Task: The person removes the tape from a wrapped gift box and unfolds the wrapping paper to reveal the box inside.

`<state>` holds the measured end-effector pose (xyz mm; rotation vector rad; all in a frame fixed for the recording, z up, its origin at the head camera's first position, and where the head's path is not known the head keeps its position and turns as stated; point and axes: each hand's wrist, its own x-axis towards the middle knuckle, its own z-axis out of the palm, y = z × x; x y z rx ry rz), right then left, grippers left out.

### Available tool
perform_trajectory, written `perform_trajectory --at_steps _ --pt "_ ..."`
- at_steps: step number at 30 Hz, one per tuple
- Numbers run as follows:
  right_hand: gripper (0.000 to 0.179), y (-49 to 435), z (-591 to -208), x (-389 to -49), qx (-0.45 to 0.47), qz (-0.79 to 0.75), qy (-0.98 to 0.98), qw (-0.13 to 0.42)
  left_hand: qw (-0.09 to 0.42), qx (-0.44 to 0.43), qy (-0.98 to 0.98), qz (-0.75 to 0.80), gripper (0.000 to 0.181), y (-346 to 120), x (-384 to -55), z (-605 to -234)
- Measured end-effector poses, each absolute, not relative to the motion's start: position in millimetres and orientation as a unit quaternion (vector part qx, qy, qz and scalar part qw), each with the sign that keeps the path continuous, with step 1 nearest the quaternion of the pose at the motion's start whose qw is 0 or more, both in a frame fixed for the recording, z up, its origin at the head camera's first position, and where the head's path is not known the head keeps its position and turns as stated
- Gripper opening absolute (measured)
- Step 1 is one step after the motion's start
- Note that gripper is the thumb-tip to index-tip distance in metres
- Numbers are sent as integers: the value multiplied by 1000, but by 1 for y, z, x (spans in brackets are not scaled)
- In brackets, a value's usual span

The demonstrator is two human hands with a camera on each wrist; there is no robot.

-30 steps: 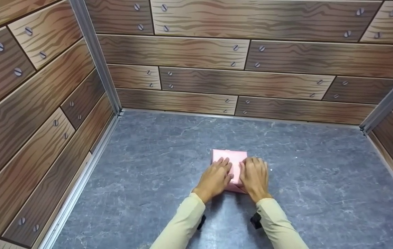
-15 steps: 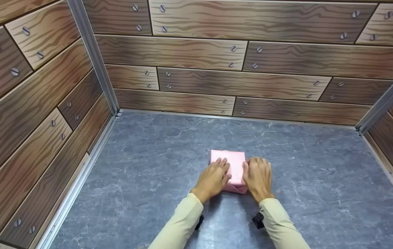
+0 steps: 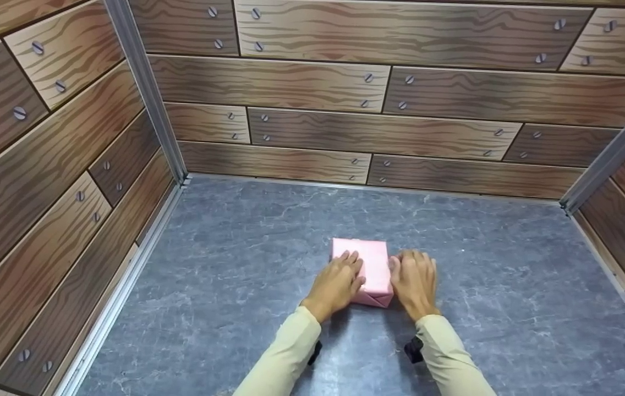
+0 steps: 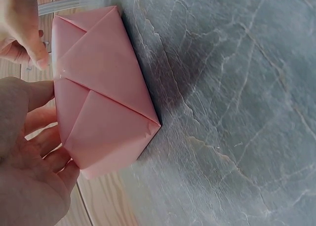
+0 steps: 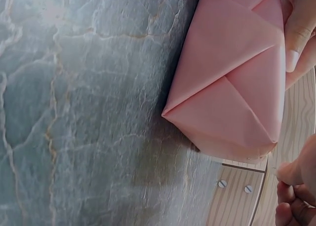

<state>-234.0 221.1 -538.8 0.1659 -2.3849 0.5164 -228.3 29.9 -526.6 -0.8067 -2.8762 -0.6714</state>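
Box wrapped in pink paper sits on the grey marbled surface, low and just right of centre in the head view, beneath a left hand laid across its top with fingers extended, while the right hand stands at its right edge with fingers curled in; whether these pinch anything thin cannot be told. By its crisp edges it should prove stiff and probably light, its smooth wrapping slippery and easily torn; recommended hold is by both side walls, clear of the folded flaps.
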Motion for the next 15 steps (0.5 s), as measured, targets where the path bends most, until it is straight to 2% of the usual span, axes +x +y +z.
perform_trajectory --at_steps 15 --pt "13 226 -538 -233 48 197 -918 340 40 -268 -937 -220 44 29 -228 -525"
